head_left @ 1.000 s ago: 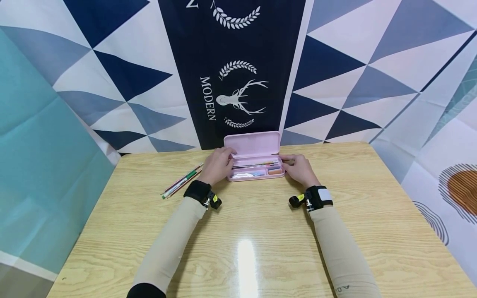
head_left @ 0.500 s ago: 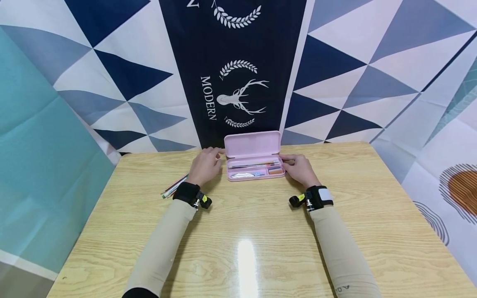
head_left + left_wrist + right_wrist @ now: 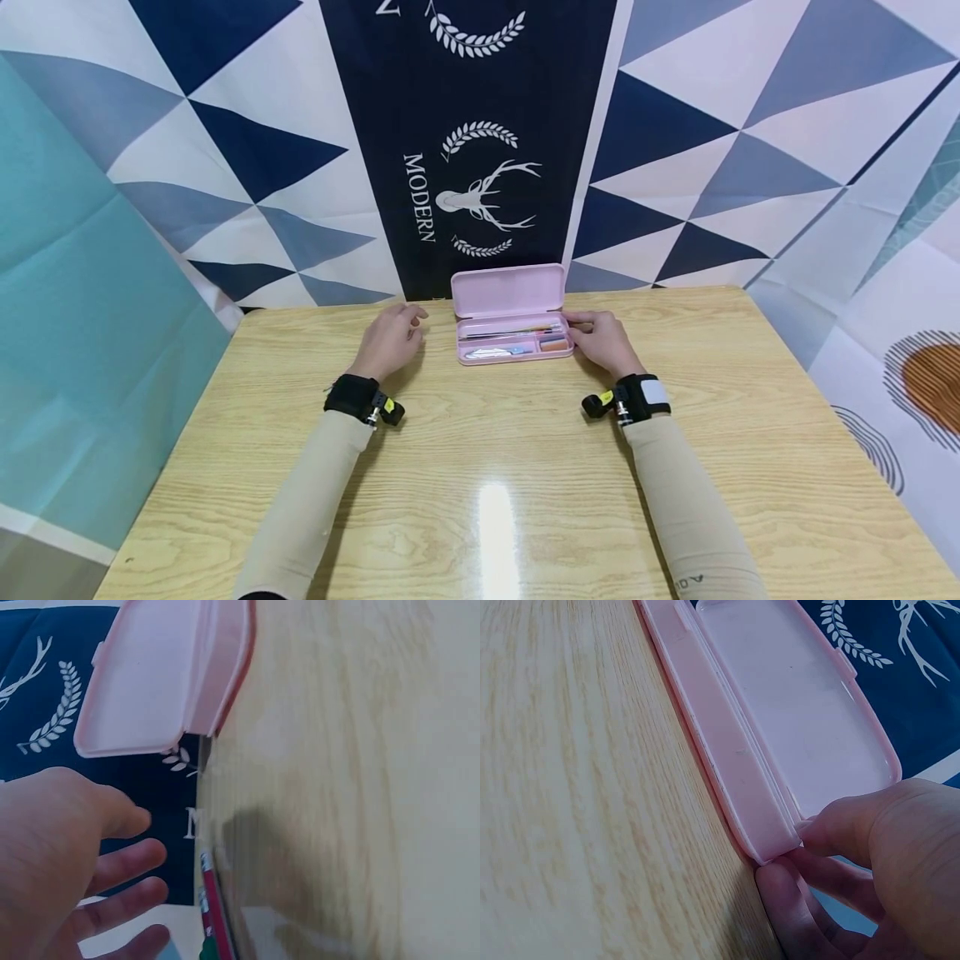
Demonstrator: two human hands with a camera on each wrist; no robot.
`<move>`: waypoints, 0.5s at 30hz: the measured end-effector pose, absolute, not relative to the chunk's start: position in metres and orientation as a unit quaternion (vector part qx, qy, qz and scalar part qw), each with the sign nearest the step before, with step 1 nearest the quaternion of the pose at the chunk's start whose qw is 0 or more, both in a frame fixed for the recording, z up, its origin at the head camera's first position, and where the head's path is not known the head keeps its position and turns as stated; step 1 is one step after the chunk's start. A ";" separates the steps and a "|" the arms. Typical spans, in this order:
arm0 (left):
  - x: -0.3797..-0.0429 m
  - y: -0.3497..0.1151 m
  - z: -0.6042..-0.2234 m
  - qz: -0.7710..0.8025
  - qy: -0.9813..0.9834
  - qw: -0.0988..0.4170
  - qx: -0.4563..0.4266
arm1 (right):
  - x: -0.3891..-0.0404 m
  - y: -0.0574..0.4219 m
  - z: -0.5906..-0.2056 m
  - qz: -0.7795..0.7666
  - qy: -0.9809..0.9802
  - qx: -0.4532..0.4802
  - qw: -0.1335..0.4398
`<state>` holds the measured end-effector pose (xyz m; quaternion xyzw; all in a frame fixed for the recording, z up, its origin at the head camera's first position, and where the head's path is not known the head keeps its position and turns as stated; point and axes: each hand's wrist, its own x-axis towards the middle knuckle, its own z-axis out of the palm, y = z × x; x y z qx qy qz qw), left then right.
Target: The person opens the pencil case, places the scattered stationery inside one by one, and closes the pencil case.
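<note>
On the wooden table point(image 3: 540, 450), your right hand point(image 3: 603, 343) pinches the open pink pencil case point(image 3: 510, 293), while your left hand point(image 3: 388, 340), relaxed and empty, hangs near pencils point(image 3: 217, 915)

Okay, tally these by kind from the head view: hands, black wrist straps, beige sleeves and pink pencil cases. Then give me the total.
Hands: 2
Black wrist straps: 2
Beige sleeves: 2
Pink pencil case: 1
Total: 7

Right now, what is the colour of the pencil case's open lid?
The lid is pale pink inside; the head view shows it best, whole.
</note>
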<state>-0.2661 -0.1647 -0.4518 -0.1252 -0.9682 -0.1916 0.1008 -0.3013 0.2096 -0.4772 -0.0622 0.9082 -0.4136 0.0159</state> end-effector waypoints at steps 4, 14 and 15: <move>-0.262 -0.173 -0.450 -0.194 -0.970 0.084 -0.123 | -0.301 0.209 -0.476 -0.416 0.907 -0.064 0.014; -0.259 -0.191 -0.448 -0.205 -0.972 0.060 -0.099 | -0.300 0.209 -0.476 -0.416 0.907 -0.061 0.017; -0.259 -0.193 -0.448 -0.205 -0.972 0.058 -0.096 | -0.300 0.209 -0.475 -0.416 0.907 -0.061 0.017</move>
